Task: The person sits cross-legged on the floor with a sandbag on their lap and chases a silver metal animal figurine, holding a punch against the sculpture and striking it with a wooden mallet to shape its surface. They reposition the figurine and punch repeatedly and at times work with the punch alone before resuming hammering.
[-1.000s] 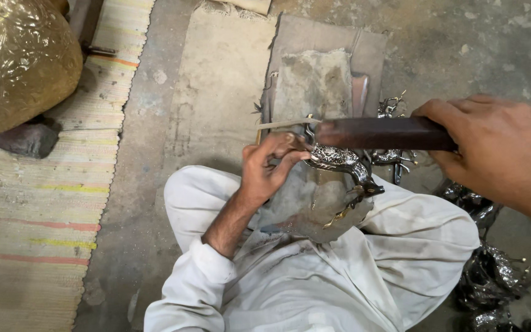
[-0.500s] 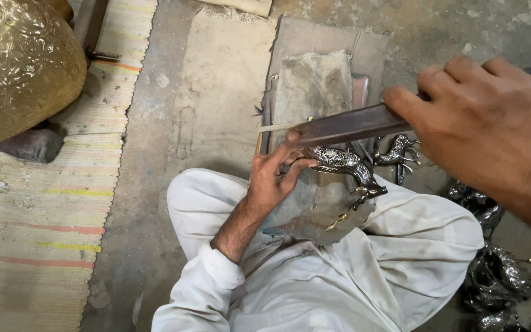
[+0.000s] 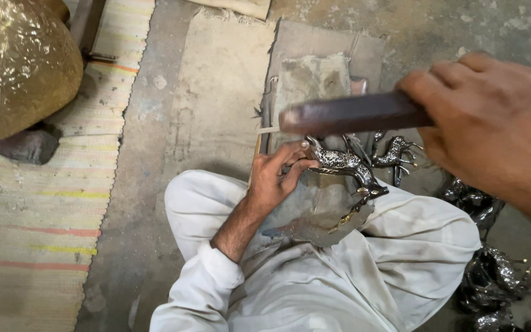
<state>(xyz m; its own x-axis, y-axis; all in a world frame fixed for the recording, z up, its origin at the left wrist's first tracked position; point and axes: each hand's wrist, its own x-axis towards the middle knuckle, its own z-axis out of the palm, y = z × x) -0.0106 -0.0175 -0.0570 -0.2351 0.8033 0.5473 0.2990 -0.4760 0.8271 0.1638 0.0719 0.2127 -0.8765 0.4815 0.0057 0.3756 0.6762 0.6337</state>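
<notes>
Two hands [image 3: 278,178] [image 3: 493,123], file [image 3: 351,114] tip blurred

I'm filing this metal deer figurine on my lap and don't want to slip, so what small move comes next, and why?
Probably lower the file onto the deer figurine before stroking. The right hand holds the file lifted above the figure, not touching it, while the left hand pins the deer's end against the lap.
</notes>
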